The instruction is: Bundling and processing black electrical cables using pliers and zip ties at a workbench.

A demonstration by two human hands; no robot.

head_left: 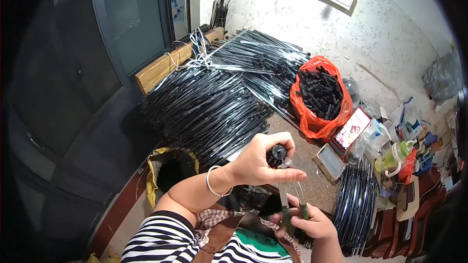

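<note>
- A small black cap point(278, 153) sits pinched in the left hand point(261, 161), fingers curled round it, near picture centre.
- At 5 o'clock of it, the right hand point(312, 221) grips green-handled pliers point(292, 204), tips pointing up at the cap.
- At 1 o'clock, an orange bag point(312, 122) of black parts lies on the bench point(302, 158).
- At 11 o'clock, black rods point(209, 107) lie heaped.

Red bag point(312, 122) of black pieces, phone point(352, 129) lit beside it, green bottle point(394, 156) further right
</note>
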